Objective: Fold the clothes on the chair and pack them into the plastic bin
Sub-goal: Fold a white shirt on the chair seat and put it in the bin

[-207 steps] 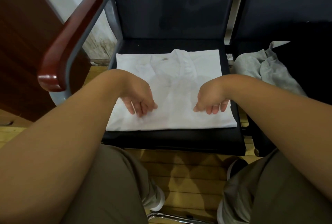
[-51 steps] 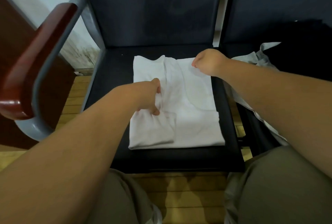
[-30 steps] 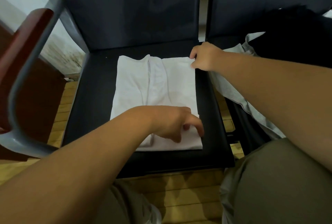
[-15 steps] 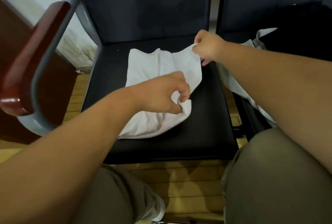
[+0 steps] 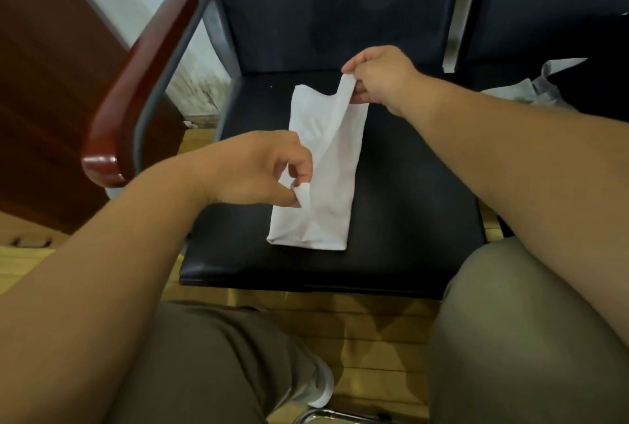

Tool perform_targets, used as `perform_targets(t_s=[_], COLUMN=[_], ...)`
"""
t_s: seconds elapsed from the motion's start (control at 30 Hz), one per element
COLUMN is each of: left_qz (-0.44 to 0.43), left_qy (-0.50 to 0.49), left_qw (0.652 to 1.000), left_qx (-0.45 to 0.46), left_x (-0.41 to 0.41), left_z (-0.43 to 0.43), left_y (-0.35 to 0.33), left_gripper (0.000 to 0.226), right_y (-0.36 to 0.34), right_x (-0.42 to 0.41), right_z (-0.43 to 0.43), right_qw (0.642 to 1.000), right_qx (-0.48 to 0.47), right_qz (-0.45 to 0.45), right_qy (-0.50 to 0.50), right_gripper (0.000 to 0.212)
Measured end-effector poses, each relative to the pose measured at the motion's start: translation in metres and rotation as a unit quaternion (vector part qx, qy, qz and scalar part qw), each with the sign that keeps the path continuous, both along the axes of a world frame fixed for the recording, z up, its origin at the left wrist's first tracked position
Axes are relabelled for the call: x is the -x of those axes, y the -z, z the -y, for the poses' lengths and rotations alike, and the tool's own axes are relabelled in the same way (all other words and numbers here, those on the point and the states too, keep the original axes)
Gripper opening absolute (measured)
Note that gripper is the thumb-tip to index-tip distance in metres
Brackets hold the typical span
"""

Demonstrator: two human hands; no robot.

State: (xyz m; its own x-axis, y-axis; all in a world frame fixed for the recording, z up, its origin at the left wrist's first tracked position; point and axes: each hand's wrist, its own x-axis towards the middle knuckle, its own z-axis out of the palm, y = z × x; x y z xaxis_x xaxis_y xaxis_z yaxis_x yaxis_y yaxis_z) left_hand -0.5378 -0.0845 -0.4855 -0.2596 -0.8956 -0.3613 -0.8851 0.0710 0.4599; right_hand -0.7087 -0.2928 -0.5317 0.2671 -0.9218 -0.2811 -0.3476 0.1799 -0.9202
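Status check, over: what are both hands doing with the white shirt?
Left hand pinching shirt, near edge. Right hand pinching far corner, raised. Shirt mid-fold on chair. Nothing in the way.

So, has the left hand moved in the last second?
Yes. The left hand pulled an edge of the white shirt across the seat, toward the armrest.

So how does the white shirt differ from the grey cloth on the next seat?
The white shirt is folded into a narrow strip; the grey cloth lies crumpled. The left hand and right hand each pinch a corner of the white shirt and lift it; nothing touches the grey cloth. Both lie on dark seats.
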Motion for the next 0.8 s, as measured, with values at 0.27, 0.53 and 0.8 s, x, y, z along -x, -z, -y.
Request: perform_targets(t_s=[0.27, 0.53, 0.8], left_qz=[0.065, 0.06, 0.085], left_qy=[0.002, 0.005, 0.047], left_qw=[0.985, 0.983, 0.985], left_qx=[-0.162, -0.173, -0.144], left_x=[-0.033, -0.028, 0.016], left_z=[-0.01, -0.003, -0.013], left_y=[0.018, 0.027, 0.04], left_gripper=[0.02, 0.016, 0.029], right_y=[0.015, 0.015, -0.035], right_x=[-0.042, -0.04, -0.023], right_z=[-0.023, -0.034, -0.072], right_qw=[0.991, 0.987, 0.982], right_qx=[-0.023, 0.009, -0.084], right_qz=[0.001, -0.046, -0.134], right_qy=[-0.132, -0.152, -0.1], right_gripper=[0.04, 0.044, 0.025])
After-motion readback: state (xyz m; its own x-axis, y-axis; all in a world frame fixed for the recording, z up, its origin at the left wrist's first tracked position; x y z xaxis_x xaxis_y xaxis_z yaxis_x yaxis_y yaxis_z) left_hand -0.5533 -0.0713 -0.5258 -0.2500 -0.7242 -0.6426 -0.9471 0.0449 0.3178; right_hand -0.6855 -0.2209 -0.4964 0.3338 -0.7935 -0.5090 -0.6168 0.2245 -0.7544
